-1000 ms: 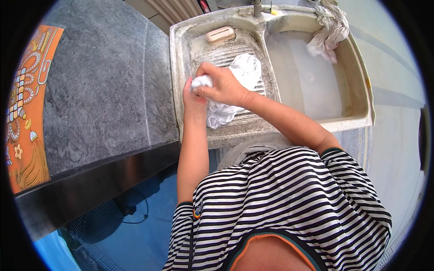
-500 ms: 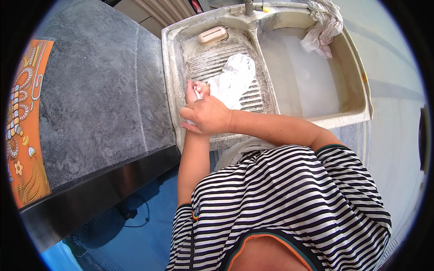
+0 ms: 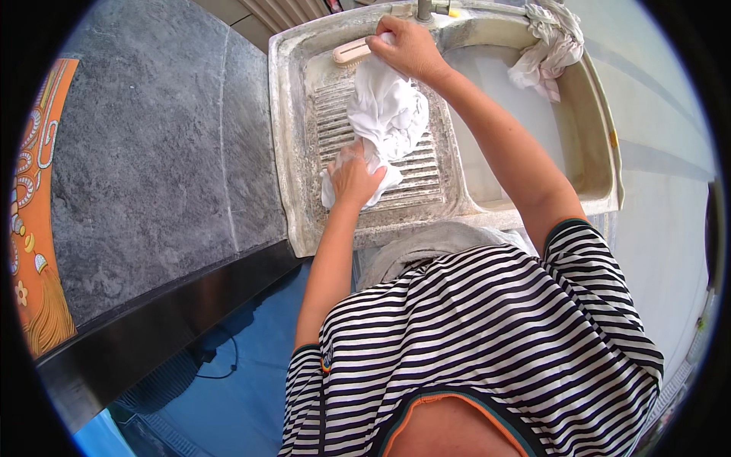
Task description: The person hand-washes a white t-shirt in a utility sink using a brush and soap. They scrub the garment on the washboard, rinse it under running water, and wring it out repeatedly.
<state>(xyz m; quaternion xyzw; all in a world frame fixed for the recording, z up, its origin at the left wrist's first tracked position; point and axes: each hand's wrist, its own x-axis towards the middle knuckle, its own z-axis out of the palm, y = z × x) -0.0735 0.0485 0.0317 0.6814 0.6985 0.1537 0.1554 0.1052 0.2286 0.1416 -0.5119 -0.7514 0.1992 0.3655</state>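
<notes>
A wet white cloth [image 3: 388, 114] lies bunched and stretched lengthwise over the ridged washboard [image 3: 419, 183] on the left side of the stone sink. My left hand [image 3: 352, 179] presses down on the cloth's near end, its fingers closed into the fabric and the thumb to the right. At the far end, my right hand [image 3: 411, 52] is in a closed grip on a bit of the same cloth, raised beside a scrubbing brush [image 3: 349, 53]. That hand partly covers the brush.
Cloudy water fills the right basin [image 3: 518, 137]. Another pale cloth [image 3: 550, 46] hangs over its far right corner. A tap [image 3: 424, 11] stands at the back. The grey countertop [image 3: 152, 152] adjoins on the left, with an orange patterned sheet [image 3: 38, 251]. A dark fan [image 3: 164, 385] sits below.
My hands were together at the left, right hand across the left wrist. Now they are apart: the right has moved far to the brush with cloth, the left right and nearer. The cloth is drawn out.
</notes>
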